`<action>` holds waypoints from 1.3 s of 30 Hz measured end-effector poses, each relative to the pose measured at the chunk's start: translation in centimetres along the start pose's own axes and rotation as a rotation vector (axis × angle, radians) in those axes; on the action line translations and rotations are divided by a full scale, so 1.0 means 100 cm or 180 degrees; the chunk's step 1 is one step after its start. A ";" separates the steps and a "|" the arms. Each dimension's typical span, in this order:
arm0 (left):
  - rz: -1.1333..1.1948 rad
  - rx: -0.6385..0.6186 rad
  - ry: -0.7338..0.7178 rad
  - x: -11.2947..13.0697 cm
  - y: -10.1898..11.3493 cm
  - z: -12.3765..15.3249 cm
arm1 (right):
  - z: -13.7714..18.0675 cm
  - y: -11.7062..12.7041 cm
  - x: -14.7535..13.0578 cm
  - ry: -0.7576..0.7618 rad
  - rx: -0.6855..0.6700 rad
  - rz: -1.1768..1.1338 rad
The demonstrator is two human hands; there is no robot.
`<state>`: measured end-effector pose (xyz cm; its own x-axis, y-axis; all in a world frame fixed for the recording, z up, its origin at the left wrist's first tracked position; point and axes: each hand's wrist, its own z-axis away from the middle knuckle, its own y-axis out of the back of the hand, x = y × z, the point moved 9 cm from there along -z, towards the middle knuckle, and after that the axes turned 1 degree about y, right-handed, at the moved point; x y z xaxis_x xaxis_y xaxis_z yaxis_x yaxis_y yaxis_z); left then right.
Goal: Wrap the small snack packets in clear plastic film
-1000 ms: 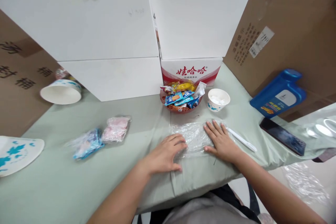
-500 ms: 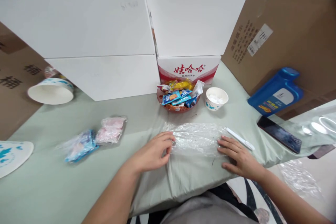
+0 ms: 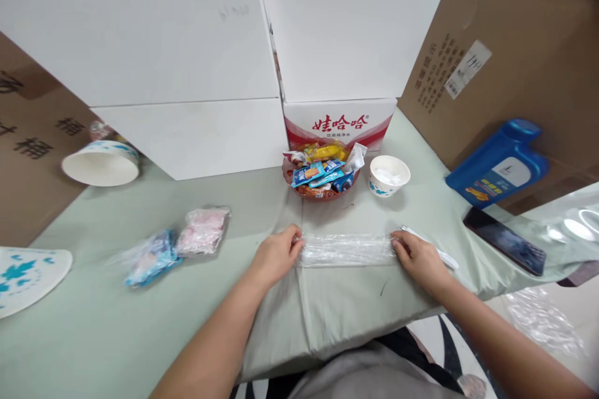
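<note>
A clear plastic bag [image 3: 347, 250], pulled into a narrow strip, lies across the table in front of me. My left hand [image 3: 279, 254] pinches its left end between thumb and fingers. At the right end my right hand [image 3: 418, 259] grips it the same way. Partly behind my right hand lies a white pen-like tool [image 3: 447, 259]. Beyond the bag stands a reddish bowl [image 3: 322, 194] heaped with wrapped snacks [image 3: 322, 168]. To its right is a paper cup [image 3: 388, 176] with something white inside.
Left on the table lie a pink-filled clear packet [image 3: 204, 230] and a blue packet [image 3: 153, 259]. Paper bowls [image 3: 100, 165] sit farther left. A blue bottle [image 3: 498, 162] and a phone [image 3: 505, 241] are at right. White boxes [image 3: 196, 137] and a brown carton [image 3: 510, 62] wall the back and right.
The bag went from spread and crumpled to a narrower, straighter strip. Both hands, spread or loosely curled before, have closed on its ends.
</note>
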<state>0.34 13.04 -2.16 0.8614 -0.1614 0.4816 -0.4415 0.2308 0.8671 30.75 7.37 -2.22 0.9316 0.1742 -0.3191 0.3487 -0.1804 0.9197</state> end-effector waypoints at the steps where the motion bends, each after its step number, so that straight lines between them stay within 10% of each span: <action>1: -0.0103 -0.0003 0.0050 -0.001 -0.003 -0.001 | -0.001 -0.002 -0.001 0.0009 0.0023 0.0126; 12: -0.0802 0.0077 0.0252 -0.004 -0.010 0.000 | -0.003 0.000 0.000 -0.0156 0.0401 0.0785; 18: -0.0515 0.1288 -0.0416 0.019 0.023 0.020 | -0.003 0.028 -0.033 0.0380 0.0837 0.0755; 24: -0.0407 0.0046 -0.1468 0.054 -0.029 0.026 | 0.011 -0.030 -0.102 0.1821 -0.0506 0.0455; 33: -0.0726 -0.0013 -0.0867 0.031 -0.019 0.016 | 0.029 -0.022 -0.018 0.1007 -0.0420 0.1001; 39: -0.0873 0.0456 -0.0992 0.040 -0.011 0.019 | 0.082 -0.009 -0.030 0.1522 -0.0460 0.0700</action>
<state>3.78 10.26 -0.99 0.8444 -0.4851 0.2274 -0.2561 0.0073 0.9666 28.50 -0.95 -3.93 0.8186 0.5744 -0.0071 0.1020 -0.1331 0.9858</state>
